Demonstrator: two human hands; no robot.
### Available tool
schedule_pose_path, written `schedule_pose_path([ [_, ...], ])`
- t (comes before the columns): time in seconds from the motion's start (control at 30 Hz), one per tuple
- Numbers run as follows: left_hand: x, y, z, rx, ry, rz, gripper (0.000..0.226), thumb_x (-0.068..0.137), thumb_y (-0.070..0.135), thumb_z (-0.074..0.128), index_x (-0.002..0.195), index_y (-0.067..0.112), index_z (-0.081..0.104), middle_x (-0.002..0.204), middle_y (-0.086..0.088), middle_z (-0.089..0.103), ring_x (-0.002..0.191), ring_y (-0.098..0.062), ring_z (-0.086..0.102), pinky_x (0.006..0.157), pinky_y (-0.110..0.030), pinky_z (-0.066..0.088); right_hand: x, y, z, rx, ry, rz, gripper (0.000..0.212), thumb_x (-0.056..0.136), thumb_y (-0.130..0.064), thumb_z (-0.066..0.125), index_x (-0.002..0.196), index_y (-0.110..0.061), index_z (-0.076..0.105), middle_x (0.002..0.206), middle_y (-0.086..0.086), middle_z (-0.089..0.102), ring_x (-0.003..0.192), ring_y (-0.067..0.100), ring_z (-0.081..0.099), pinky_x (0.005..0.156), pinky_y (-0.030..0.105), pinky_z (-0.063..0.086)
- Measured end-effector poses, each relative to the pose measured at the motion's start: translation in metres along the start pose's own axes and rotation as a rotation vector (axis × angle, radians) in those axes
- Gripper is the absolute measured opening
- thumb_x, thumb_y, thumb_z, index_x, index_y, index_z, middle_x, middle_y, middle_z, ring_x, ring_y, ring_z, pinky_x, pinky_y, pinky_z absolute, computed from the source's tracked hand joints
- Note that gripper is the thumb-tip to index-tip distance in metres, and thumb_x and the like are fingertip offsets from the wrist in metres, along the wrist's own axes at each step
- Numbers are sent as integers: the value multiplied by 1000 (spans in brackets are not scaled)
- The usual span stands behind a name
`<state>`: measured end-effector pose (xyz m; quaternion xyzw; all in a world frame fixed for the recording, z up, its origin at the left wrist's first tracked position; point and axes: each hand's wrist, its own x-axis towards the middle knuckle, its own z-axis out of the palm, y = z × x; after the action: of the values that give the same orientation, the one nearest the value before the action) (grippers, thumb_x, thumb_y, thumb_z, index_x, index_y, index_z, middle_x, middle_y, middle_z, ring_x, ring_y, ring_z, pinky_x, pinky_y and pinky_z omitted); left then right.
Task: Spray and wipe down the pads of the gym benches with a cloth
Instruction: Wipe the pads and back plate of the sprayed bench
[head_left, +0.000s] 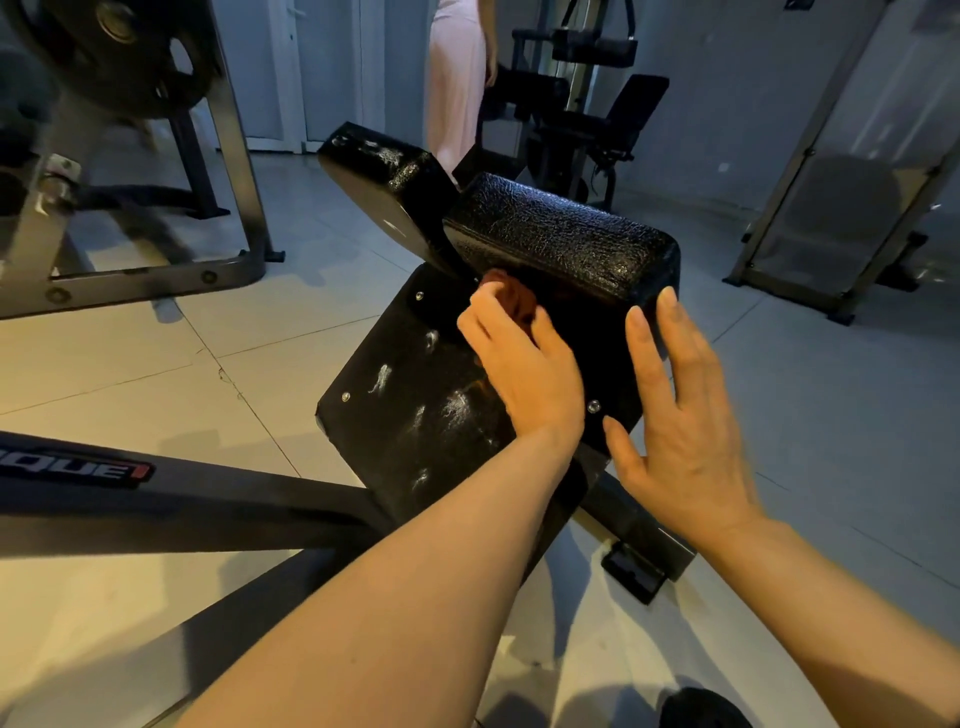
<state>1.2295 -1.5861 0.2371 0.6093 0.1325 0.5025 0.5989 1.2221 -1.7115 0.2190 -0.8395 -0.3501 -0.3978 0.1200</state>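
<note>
We are pinching the soft, light cloth (511, 301) in our left hand (524, 374), bunched against the firm, slick pad (561, 234), while our right hand (685, 415), fingers spread, is bracing the pad's end.

A glossy black, crinkle-textured vinyl bench pad (561, 234) shows pale highlights. Below it, a flat black board (415, 395) carries whitish smears and small silver screws. A rust-red crumpled cloth (511, 293) shows between them. The tiled floor (130, 364) is pale cream-grey. A dark grey metal frame bar (182, 499) bears a red-edged label with white lettering.
</note>
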Motion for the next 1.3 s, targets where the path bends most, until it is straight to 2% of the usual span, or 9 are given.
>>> schedule_pose_path([
  [0.13, -16, -26, -5, 40, -438, -120, 30, 88, 3, 61, 112, 14, 46, 113, -7, 49, 99, -11, 49, 83, -13, 43, -2, -4, -3, 11, -29, 27, 110, 73, -6, 76, 155, -20, 4, 162, 10, 4, 148, 34, 17, 113, 46, 31],
  [0.23, -13, -29, -9, -3, -242, -285, 27, 91, 11, 61, 110, 18, 43, 112, -6, 48, 98, -20, 54, 87, -40, 50, -8, -4, -8, -9, -60, 47, 107, 74, -6, 74, 156, -18, 6, 162, 10, 8, 144, 31, 25, 108, 46, 40],
  [0.33, -10, -9, -11, -36, -14, -175, 32, 95, 11, 56, 124, 10, 41, 120, -4, 41, 103, -11, 45, 84, -14, 39, -20, -3, -6, -22, -74, 110, 104, 73, -6, 76, 155, -15, 12, 161, 11, 14, 139, 30, 32, 106, 44, 39],
  [0.43, -21, -1, -6, -11, -65, 63, 37, 94, 8, 56, 129, 6, 43, 126, -9, 43, 114, -11, 43, 94, -5, 31, -30, -5, -3, -14, -112, 146, 109, 71, -5, 76, 155, -16, 8, 163, 8, 9, 144, 29, 25, 111, 41, 31],
  [0.6, -36, -32, -20, 83, -474, 3, 28, 88, 7, 66, 114, 14, 58, 108, -3, 58, 99, -8, 55, 92, -26, 46, -33, -12, 3, 69, -198, 250, 107, 75, -2, 71, 155, -24, 3, 164, -2, 1, 149, 21, 12, 116, 42, 26],
  [0.77, -32, -15, -22, 38, -195, -103, 27, 92, 9, 60, 117, 15, 53, 111, -2, 56, 101, -10, 54, 91, -24, 44, -37, -31, 3, 137, -173, 337, 98, 81, -1, 65, 155, -28, 7, 164, -5, 3, 147, 21, 18, 111, 38, 34],
  [0.97, -28, -6, -36, -122, -497, -201, 20, 86, 4, 56, 103, 16, 58, 98, -4, 63, 95, -20, 62, 89, -47, 52, -35, -48, 7, 317, -168, 404, 98, 85, -1, 65, 151, -45, 7, 162, -13, -6, 118, 21, 52, 75, 19, 49],
  [1.2, -15, -10, -63, -184, -623, -393, 15, 87, 4, 51, 96, 16, 48, 95, -4, 57, 93, -21, 58, 87, -48, 50, -15, -66, 24, 406, -29, 555, 78, 90, -8, 64, 149, -40, 24, 149, 1, 24, 107, 14, 54, 84, 27, 56],
  [1.3, 0, -21, -78, -146, -691, -321, 11, 82, 7, 51, 90, 13, 46, 84, -2, 53, 82, -15, 53, 73, -35, 47, -6, -78, 41, 539, -67, 547, 70, 93, -4, 57, 144, -43, 29, 129, -3, 42, 101, 7, 53, 76, 15, 51],
])
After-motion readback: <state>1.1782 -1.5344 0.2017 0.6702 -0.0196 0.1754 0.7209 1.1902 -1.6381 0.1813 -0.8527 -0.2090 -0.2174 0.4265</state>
